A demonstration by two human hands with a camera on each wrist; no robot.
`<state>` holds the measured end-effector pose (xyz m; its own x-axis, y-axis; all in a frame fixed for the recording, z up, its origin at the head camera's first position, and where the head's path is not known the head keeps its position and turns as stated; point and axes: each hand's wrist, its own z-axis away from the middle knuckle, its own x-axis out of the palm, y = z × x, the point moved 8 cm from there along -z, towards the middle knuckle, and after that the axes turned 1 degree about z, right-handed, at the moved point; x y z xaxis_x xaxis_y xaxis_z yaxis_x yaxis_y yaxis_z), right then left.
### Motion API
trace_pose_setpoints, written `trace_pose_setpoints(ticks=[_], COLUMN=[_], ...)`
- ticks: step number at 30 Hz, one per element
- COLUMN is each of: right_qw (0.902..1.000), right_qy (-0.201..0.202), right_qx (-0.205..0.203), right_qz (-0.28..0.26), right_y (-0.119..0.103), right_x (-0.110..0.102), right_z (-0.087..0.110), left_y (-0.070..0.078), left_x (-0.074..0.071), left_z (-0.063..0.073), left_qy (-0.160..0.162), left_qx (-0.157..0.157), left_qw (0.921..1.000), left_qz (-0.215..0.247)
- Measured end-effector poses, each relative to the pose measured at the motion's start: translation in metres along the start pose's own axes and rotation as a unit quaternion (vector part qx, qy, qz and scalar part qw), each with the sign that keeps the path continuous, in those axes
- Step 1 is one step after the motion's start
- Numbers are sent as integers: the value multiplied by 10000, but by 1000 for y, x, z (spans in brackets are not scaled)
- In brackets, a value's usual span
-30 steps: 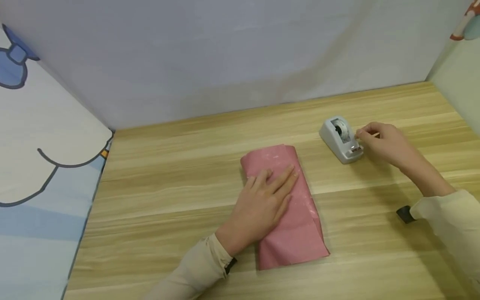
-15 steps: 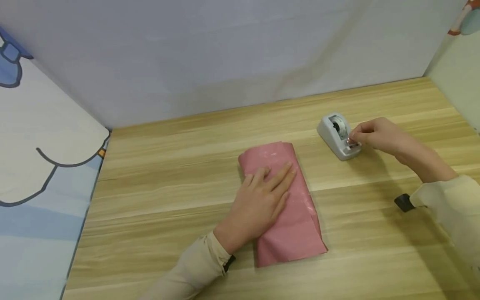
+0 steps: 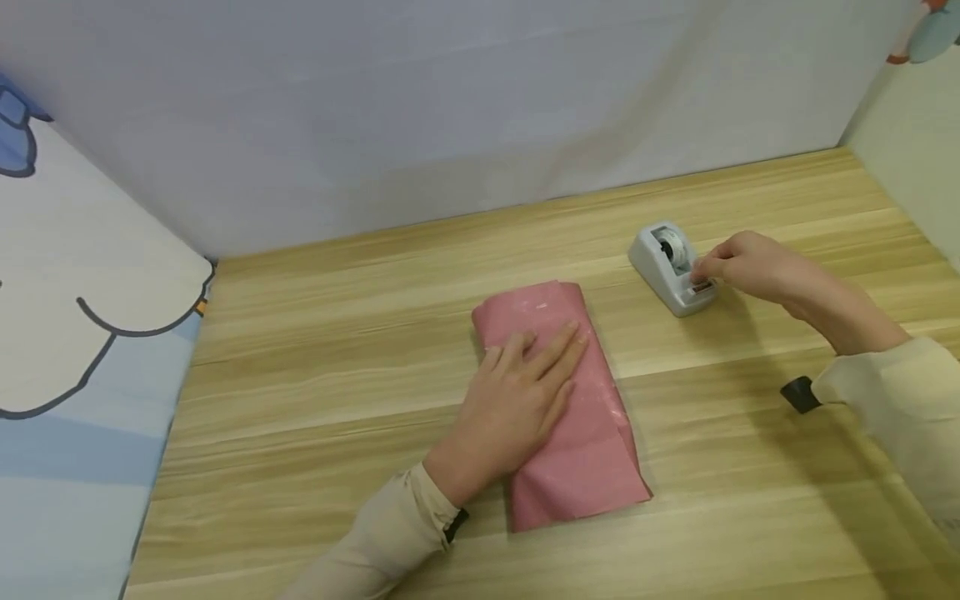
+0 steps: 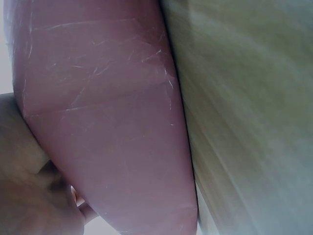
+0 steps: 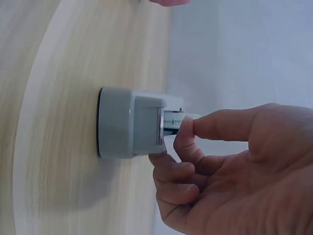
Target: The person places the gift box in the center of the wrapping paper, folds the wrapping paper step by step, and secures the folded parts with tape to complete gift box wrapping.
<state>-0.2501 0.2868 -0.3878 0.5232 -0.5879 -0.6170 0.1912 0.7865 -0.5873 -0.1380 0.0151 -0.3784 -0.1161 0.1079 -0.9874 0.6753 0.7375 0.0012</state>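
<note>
In the head view my left hand [image 3: 506,404] rests on a folded pink paper package [image 3: 573,475], its fingers spread across the upper half. The package's creased side [image 4: 107,98] fills much of the left wrist view. Over at the right, my right hand [image 3: 757,267] is at the front of a grey tape dispenser [image 3: 660,267]. Seen from the right wrist, thumb and index finger pinch the tape [image 5: 173,119], just behind the metal cutting edge [image 5: 160,126]. The other fingers curl by the dispenser's side. A tape roll [image 3: 673,247] sits inside the dispenser.
Everything lies on a wood-grain table [image 3: 337,350]. A pale grey-white wall [image 3: 450,125] rises behind its back edge. To the left stands a panel with a cartoon print [image 3: 97,250], and another pale panel [image 3: 915,142] borders the right side.
My right hand has moved left from beside the dispenser to its front, over the cutter. My left hand stays on the package. The head view has shifted slightly.
</note>
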Motion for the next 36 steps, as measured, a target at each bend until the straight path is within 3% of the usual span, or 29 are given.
trace_pose_setpoints(ticks=[8, 16, 19, 26, 29, 36], right_qw=[9996, 9951, 9911, 9692, 9733, 9887], right_qy=[-98, 287, 560, 1506, 1478, 1117], right_qx=[0, -571, -817, -1487, -1435, -860], right_qz=[-260, -761, -888, -1261, -1007, -514], right_y=[15, 37, 45, 51, 52, 53], right_x=[0, 7, 12, 20, 24, 27], right_z=[9, 17, 18, 16, 13, 4], left_y=[3, 4, 3, -1, -1, -1], left_x=[2, 1, 1, 2, 2, 0], left_z=[-3, -3, -4, -2, 0, 0], left_qy=[-48, -17, -80, -167, -187, -153], left_qx=[25, 46, 27, -20, -37, -10], left_qw=[10000, 10000, 9999, 9999, 9998, 9999], left_qz=[51, -4, -56, -31, -6, 17])
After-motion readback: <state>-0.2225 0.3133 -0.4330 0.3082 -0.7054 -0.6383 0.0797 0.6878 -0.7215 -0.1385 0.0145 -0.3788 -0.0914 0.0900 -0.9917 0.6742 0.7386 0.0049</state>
